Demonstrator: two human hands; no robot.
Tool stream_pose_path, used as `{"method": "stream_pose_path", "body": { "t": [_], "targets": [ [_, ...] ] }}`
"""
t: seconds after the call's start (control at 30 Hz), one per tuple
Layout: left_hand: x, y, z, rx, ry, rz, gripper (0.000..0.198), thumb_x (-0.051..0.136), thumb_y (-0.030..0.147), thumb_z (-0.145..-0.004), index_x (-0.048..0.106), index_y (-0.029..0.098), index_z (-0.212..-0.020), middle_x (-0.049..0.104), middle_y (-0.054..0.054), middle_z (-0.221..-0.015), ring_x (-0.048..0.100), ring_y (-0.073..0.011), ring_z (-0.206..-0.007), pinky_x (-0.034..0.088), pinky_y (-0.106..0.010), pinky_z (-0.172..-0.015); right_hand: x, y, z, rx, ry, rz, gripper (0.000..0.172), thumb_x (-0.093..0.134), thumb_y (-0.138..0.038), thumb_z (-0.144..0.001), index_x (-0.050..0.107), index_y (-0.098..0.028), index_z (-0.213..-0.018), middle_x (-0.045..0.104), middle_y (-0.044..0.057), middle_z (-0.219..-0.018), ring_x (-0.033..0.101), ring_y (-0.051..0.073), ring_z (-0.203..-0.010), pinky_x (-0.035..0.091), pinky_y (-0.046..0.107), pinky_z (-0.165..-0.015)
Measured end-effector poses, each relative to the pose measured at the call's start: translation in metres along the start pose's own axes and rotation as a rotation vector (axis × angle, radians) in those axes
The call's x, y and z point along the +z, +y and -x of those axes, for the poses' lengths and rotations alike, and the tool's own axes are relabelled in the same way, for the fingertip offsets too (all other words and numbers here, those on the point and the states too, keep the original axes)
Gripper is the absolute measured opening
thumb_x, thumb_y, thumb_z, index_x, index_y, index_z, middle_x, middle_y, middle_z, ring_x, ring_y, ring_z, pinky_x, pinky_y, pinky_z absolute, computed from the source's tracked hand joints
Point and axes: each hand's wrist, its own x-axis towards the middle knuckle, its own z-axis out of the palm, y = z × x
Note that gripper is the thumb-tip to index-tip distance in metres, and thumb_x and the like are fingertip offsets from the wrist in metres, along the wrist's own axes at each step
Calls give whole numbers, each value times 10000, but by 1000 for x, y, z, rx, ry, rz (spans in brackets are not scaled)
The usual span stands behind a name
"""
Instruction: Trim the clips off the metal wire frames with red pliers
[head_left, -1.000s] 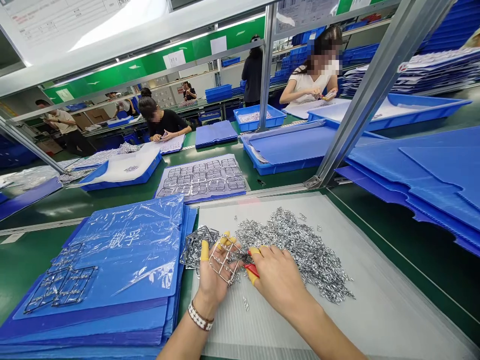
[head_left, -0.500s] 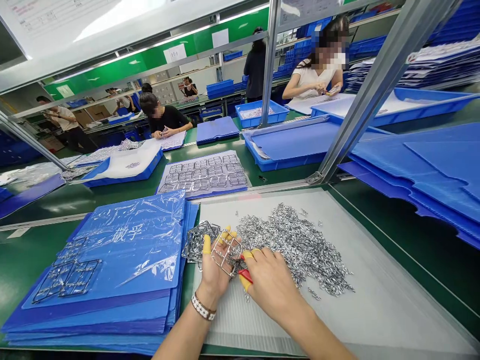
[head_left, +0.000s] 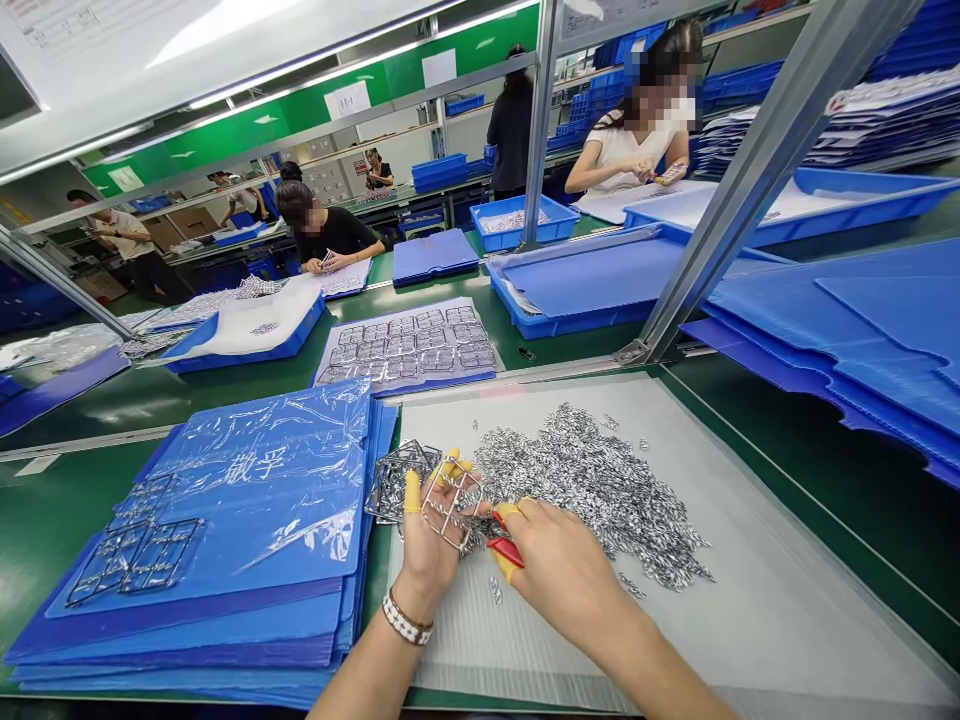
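Note:
My left hand (head_left: 431, 545), with yellow finger cots and a bracelet at the wrist, is closed on a small square metal wire frame (head_left: 452, 508) that has crossing bars inside. My right hand (head_left: 559, 560) grips red-handled pliers (head_left: 506, 550); their tip points left at the right edge of the frame. Whether the jaws hold a part is too small to tell. Behind both hands spreads a heap of small silvery metal links (head_left: 592, 490) on a whitish sheet (head_left: 720, 630). Several more wire frames (head_left: 394, 485) lie piled just left of my left hand.
On the left is a stack of blue plastic sheets (head_left: 300, 430) with dark wire frames (head_left: 142, 545) on top. Ahead lies a board of frames in rows (head_left: 409, 345). A slanted metal post (head_left: 720, 220) rises at the right, beside more blue sheets (head_left: 847, 330). Co-workers sit across the bench.
My right hand with the pliers has shifted slightly right, away from the frame's edge. The left hand and its frame are nearly still.

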Motion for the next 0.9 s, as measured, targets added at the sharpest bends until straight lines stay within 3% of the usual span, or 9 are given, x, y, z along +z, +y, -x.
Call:
{"method": "stream_pose_path", "body": {
  "t": [0.1, 0.2, 0.27, 0.4, 0.5, 0.57, 0.67, 0.8, 0.9],
  "targets": [
    [-1, -5, 9, 163, -44, -184, 596, 474, 583, -842, 538, 202, -1296, 562, -121, -1289, 469, -304, -1220, 422, -406, -948, 5, 11, -4, 95, 30, -496, 216, 544, -328, -819, 605, -204, -985, 658, 35, -865, 606, 202, -798, 450, 331, -719],
    [-1, -10, 20, 402, -186, -489, 661, 664, 432, -767, 469, 232, -1367, 489, -107, -1381, 357, -307, -1315, 220, -409, -1115, 14, 10, -16, 184, 41, -1057, 279, 503, -453, -830, 558, -201, -936, 601, -14, -734, 553, 139, -626, 430, 265, -569],
    [-1, -10, 24, 490, -267, -664, 683, 723, 349, -723, 493, 213, -1351, 465, -119, -1401, 290, -321, -1354, 101, -420, -1151, 16, 4, -24, 201, 67, -1261, 294, 554, -461, -789, 540, -194, -910, 586, -21, -724, 535, 125, -607, 426, 252, -550],
    [-5, -7, 21, 675, -304, -941, 751, 637, 453, -776, 374, 185, -1426, 323, -137, -1496, 178, -345, -1402, 62, -501, -1148, 13, -3, -29, 134, 139, -1303, 263, 634, -380, -741, 554, -202, -916, 638, 16, -885, 602, 158, -794, 491, 289, -731],
    [-9, -8, 16, 752, -218, -1027, 770, 493, 519, -854, 171, 236, -1494, 107, -91, -1575, 55, -308, -1435, 42, -501, -1151, 10, 0, -21, 59, 305, -1028, 211, 587, -289, -796, 555, -219, -992, 645, 33, -900, 615, 168, -791, 508, 311, -734],
    [-9, -10, 12, 670, -129, -851, 717, 439, 537, -876, 173, 276, -1490, 91, -60, -1581, 80, -282, -1436, 114, -466, -1153, 10, 2, -13, -116, 487, -753, 242, 514, -165, -821, 541, -231, -1052, 637, 40, -898, 603, 172, -783, 505, 332, -726],
    [-5, -10, 6, 339, -61, -378, 662, 407, 568, -878, 246, 308, -1465, 235, -64, -1545, 244, -275, -1394, 273, -439, -1101, 17, -2, -4, -453, 622, -394, 323, 428, -33, -808, 533, -214, -1054, 623, 54, -875, 569, 189, -785, 487, 363, -713],
    [-1, 0, 0, -165, -125, 98, 727, 404, 639, -843, 233, 305, -1466, 463, -133, -1394, 519, -351, -1185, 369, -532, -986, 29, -14, 1, -623, 494, -190, 265, 419, -15, -802, 537, -188, -964, 614, 55, -832, 549, 203, -788, 470, 369, -708],
    [1, 7, -3, -262, -199, 204, 712, 402, 629, -851, 257, 290, -1460, 568, -149, -1270, 608, -352, -1039, 411, -538, -907, 33, -18, 5, -606, 368, -191, 267, 497, -53, -761, 534, -195, -984, 625, 67, -926, 556, 228, -875, 465, 397, -776]
  ]
}}
